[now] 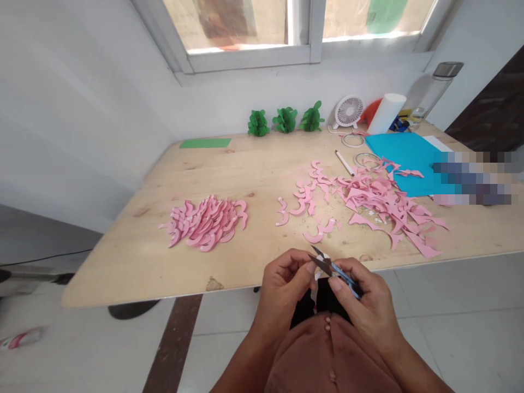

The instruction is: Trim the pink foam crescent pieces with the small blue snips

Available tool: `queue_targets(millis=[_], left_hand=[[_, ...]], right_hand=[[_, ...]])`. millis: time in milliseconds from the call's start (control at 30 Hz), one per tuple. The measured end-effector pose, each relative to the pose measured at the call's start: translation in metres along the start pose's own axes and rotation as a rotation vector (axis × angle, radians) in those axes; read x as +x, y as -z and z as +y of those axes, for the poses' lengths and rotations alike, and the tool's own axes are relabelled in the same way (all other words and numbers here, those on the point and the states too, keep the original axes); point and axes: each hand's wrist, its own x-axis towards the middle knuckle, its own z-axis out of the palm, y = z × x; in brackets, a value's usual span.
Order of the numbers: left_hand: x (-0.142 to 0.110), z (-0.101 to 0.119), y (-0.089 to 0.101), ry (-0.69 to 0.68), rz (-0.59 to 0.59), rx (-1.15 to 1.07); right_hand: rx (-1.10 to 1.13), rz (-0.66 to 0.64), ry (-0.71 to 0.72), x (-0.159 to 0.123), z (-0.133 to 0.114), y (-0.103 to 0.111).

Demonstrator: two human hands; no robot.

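Observation:
My right hand (370, 300) is closed around the blue handles of small thread snips (343, 275). Their dark blades are parted and point up and to the left, towards my left fingertips. In my left hand (286, 281), the fingers pinch a small white piece (318, 273), paper or tape, lying against the blades; its full shape is partly hidden. Just beyond my hands are curved pink cut-outs (313, 234) with whitish ends. A thick heap of similar pink cut-outs (213, 221) lies to the left on the wooden table (262, 259).
Pink scraps (388, 207) are piled at the right, partly over a blue sheet (421, 153). A white pen (344, 162) and tape rolls (352, 141) lie behind. Along the wall stand green paper figures (285, 120), a small fan (349, 112), a white roll (387, 113) and a bottle (436, 95).

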Motion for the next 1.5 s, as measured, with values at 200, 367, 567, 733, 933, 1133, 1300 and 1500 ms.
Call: queue_targets(millis=[200,367,567,733,933,1133,1300,1500], left_hand=[[0.000,0.003,-0.002,-0.029,-0.004,0.020],[-0.001,0.005,-0.003,-0.036,0.012,0.046],[0.002,0.007,-0.005,-0.020,0.045,0.041],[0.004,0.009,-0.009,-0.015,0.091,0.034],[0.002,0.008,-0.011,-0.021,0.090,0.017],[0.000,0.009,-0.011,-0.019,0.068,-0.020],[0.000,0.008,-0.010,0.000,0.050,-0.055],[-0.001,0.006,-0.010,-0.002,0.031,-0.074]], right_hand=[[0.005,0.001,0.002,0.001,-0.001,0.001],[0.007,0.002,0.010,0.001,0.000,0.001],[0.014,-0.014,0.012,0.001,0.001,0.001],[0.010,-0.021,0.015,0.001,-0.001,0.000],[0.004,0.003,0.017,0.002,-0.004,0.000],[0.034,-0.007,-0.013,0.001,0.000,-0.001],[0.087,-0.019,-0.033,0.001,0.000,-0.001],[0.145,-0.032,-0.057,0.001,-0.001,-0.001]])
